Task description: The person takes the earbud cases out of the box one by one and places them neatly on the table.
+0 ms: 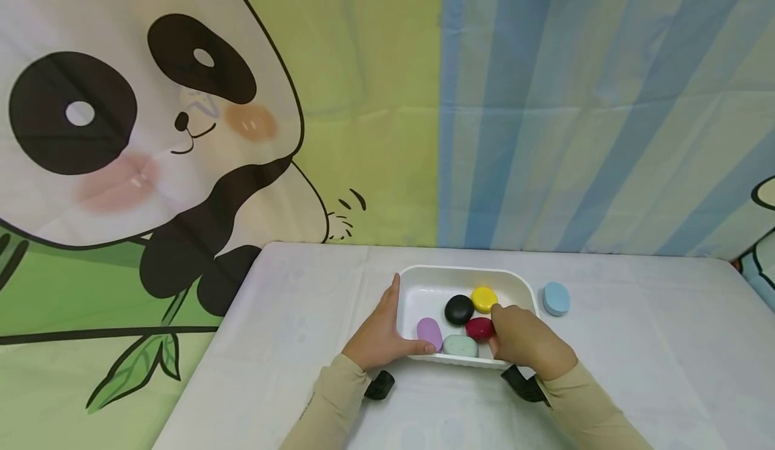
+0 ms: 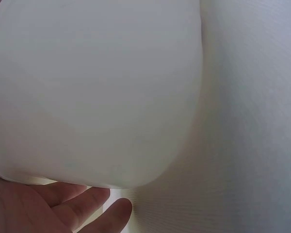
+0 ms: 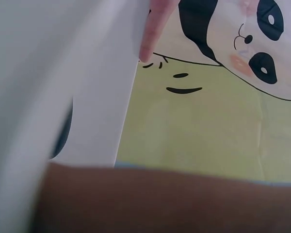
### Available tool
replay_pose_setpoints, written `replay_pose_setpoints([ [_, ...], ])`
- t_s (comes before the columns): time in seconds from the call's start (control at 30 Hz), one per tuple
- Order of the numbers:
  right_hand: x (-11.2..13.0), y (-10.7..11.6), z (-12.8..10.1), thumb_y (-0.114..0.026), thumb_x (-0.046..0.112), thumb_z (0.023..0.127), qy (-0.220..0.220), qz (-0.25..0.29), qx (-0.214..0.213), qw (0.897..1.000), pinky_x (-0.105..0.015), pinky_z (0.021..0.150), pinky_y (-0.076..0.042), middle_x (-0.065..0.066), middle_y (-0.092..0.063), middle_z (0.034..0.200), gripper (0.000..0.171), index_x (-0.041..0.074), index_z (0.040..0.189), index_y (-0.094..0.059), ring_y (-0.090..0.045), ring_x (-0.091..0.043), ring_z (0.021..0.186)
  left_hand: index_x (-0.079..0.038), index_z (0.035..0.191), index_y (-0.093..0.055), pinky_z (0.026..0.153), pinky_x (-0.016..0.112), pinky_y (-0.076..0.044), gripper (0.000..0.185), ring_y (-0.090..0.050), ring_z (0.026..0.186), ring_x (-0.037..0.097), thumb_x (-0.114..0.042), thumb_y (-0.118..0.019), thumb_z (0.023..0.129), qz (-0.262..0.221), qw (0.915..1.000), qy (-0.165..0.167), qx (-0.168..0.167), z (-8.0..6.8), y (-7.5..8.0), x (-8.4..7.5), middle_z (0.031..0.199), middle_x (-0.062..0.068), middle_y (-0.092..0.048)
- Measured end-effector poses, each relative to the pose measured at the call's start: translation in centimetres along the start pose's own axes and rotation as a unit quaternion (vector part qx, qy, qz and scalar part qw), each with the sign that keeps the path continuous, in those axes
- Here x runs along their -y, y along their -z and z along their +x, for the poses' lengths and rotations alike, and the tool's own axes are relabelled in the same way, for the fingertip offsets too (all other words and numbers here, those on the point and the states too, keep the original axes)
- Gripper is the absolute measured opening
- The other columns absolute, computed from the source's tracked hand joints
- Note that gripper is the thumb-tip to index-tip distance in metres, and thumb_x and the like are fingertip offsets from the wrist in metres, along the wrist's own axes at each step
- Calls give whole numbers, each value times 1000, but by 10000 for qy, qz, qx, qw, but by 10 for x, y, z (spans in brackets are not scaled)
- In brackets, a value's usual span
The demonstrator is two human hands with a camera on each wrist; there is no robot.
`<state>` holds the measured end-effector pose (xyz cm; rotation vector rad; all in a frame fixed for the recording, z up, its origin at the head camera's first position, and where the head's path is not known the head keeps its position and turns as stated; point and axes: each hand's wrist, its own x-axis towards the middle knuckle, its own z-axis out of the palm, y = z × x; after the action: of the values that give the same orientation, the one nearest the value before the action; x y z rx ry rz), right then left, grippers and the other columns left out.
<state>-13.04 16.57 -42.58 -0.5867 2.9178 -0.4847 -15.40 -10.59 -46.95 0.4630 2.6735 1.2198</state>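
Basically, red piece (image 1: 478,329) is showing inside white tray (image 1: 419,296), toward tray's right front; right hand (image 1: 531,341) is bending over it, can't tell if pinching. Left hand (image 1: 383,337) is gripping tray's left front, thumb spread wide. Blue piece (image 1: 556,298) is sitting just right of tray.

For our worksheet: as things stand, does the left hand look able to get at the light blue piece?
Probably not directly: the left hand grips the white tray at its left end, and the tray and right hand lie between it and the light blue piece beyond the right end.
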Motion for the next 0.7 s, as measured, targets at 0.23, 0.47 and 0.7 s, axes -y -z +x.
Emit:
replay_pose_setpoints([
  [0.23,0,0,2,-71,3,79,155,-180,48,9997,-35,57,-43,-2,-47,65,18,5,78,-54,-45,-21,59,-13,163,2,112,51,-36,142,-38,141,28,-57,-90,65,-13,10000,-10,-10,0,0,0,167,10,-16],
  [0.47,3,1,3,-70,3,82,241,31,6,9997,-35,59,-43,0,-49,66,13,7,76,-58,-45,-19,60,-14,163,3,112,50,-36,143,-39,140,28,-58,-90,64,-21,10000,25,-3,0,-1,1,166,10,-17],
  [0.7,2,3,3,-68,1,80,349,223,-26,9991,-31,57,-40,1,-46,64,15,8,71,-57,-42,-18,59,-14,163,4,112,50,-36,142,-39,139,28,-57,-90,65,-19,10000,-4,11,1,-1,2,166,10,-17],
])
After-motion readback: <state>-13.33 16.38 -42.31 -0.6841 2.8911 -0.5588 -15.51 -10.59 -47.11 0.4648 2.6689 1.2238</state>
